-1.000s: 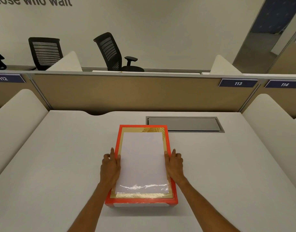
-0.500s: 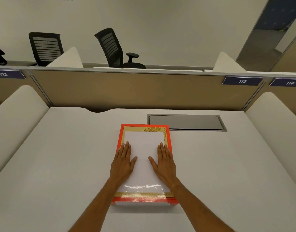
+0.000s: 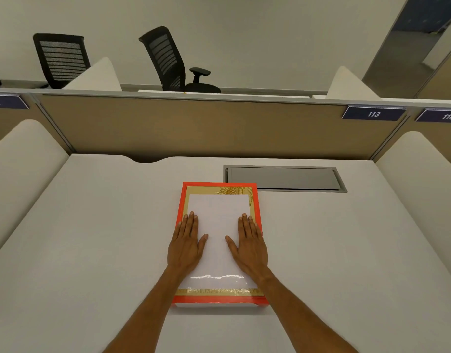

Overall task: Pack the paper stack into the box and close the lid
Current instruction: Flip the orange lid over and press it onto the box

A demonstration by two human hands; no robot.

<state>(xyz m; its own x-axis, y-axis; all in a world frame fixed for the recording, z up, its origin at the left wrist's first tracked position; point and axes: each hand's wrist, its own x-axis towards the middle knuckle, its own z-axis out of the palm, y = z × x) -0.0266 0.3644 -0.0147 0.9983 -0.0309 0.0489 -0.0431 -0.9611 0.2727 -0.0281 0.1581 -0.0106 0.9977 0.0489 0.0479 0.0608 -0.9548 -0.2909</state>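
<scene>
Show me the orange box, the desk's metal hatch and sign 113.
orange box (image 3: 180,215): head view, its left rim.
metal hatch (image 3: 280,178): head view, middle of its grey cover.
sign 113 (image 3: 373,114): head view, on the number.

Even, soft indoor light fills the scene, probably from overhead; no lamp shows. Shadows are faint: a thin dark line under the box (image 3: 220,301) at its near edge and a soft one beneath the partition (image 3: 194,128). A streak of white glare crosses the near end of the glossy lid (image 3: 218,276). Focus is fairly sharp at centre. Wide-angle bending curves the partition rail and the desk (image 3: 92,238) edges toward the frame's sides.
</scene>
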